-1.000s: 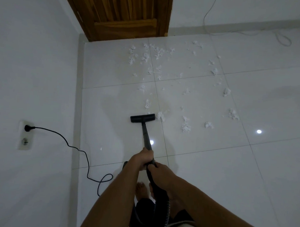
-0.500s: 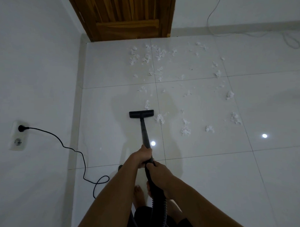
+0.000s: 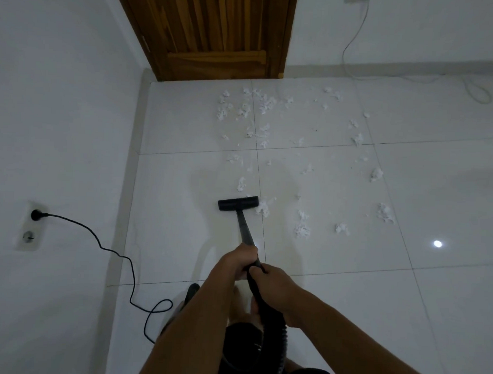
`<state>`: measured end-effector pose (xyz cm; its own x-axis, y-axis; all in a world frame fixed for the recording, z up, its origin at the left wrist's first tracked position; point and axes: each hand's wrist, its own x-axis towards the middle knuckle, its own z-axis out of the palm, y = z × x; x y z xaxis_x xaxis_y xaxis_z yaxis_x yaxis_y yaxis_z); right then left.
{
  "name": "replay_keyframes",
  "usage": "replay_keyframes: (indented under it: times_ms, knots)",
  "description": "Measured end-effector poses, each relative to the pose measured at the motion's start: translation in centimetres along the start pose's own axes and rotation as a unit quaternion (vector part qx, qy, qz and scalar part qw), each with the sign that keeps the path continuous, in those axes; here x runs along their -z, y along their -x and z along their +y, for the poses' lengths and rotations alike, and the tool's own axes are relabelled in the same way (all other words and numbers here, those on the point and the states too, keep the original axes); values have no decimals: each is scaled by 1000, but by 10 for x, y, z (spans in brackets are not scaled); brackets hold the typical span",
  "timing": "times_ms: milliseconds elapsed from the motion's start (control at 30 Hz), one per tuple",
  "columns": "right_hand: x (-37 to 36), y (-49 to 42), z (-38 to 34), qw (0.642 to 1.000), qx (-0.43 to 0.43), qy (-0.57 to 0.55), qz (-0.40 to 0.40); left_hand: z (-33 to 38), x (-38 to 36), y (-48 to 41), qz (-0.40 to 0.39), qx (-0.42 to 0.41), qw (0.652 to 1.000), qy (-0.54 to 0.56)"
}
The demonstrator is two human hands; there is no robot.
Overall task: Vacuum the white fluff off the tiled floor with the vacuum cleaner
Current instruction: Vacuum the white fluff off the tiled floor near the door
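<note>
The black vacuum head [image 3: 238,203] lies flat on the white tiled floor [image 3: 182,240], with a clump of white fluff [image 3: 263,207] touching its right end. More white fluff [image 3: 265,106] is scattered ahead towards the door and to the right. My left hand [image 3: 238,260] grips the black wand [image 3: 246,228] further up. My right hand [image 3: 272,285] grips the ribbed hose [image 3: 274,322] just behind it. The hose runs down between my arms.
A black power cord [image 3: 117,252] runs from a wall socket [image 3: 33,225] on the left wall and loops on the floor by my feet. A wooden door [image 3: 217,34] stands ahead. A thin white cable [image 3: 353,42] trails along the far right wall.
The vacuum head has slid a little forward and right, and now touches the fluff clump at its right end. Both hands keep their grip.
</note>
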<state>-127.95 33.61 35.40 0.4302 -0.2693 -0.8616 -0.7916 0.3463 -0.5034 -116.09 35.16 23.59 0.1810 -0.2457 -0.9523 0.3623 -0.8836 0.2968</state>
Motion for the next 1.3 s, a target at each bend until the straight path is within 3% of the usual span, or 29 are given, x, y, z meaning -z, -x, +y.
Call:
replay_keyframes:
  times_ms: [300, 600, 1300]
  knots:
    - [4, -30, -5, 999, -39, -19, -7, -20, 4, -122, 20, 9, 997, -71]
    - [6, -61, -14, 997, -66, -25, -5, 20, 10, -74, 24, 1, 994, -106]
    - [12, -117, -66, 986, -106, -128, -24, 64, 55, -119, 3, -15, 997, -78]
